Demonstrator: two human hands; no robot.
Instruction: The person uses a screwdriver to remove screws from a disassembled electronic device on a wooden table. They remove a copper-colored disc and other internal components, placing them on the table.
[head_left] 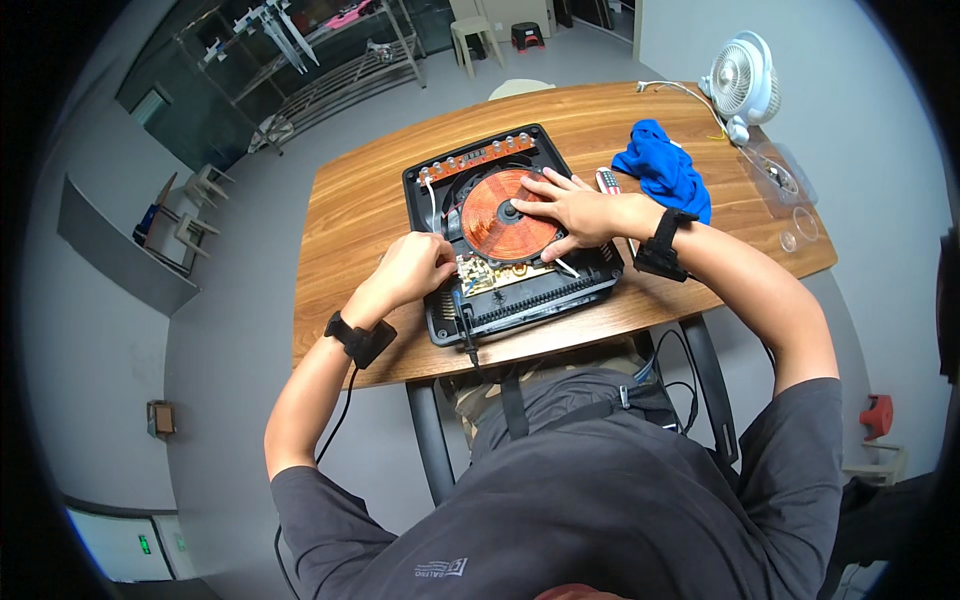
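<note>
An opened induction cooker (529,312) lies on the table, its black housing exposing the parts inside. A round copper coil (492,222) fills its middle, and an orange control board (478,156) with a row of buttons runs along its far side. My right hand (580,210) rests on the coil's right part with its fingers spread. At the left edge of the yellowish circuit board (490,275), my left hand (413,266) has its fingers pinched together; what they grip is hidden. A white cable (434,208) runs from the control board toward that hand. A black power cord (471,345) leaves the near side.
A blue cloth (662,172) lies right of the cooker, beside a remote-like keypad (607,181). Farther right stand a white fan (742,85) and a clear plastic tray (772,178) with small parts. The wooden table's (345,210) near edge is close to my body.
</note>
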